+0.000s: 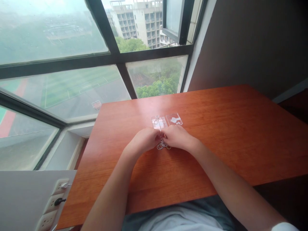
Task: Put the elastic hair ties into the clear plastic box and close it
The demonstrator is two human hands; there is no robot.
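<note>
My left hand point(147, 139) and my right hand point(178, 137) meet over the middle of the table, with the fingertips of both closed and almost touching. Whatever they pinch is too small and too hidden to name. Just below the fingertips lies a small pile of pale metal rings point(160, 146), partly covered by my hands. Beyond my left hand is a clear, shiny flat piece point(158, 122) with a ring showing on it. Beside it, past my right hand, lies a clear flat tag point(174, 119) with a white printed figure.
The reddish-brown wooden table point(216, 128) reaches far to the right. Dark-framed windows point(115, 57) stand behind it and to the left. Wall sockets point(51, 203) with plugs and cords are at the lower left, near the table's edge.
</note>
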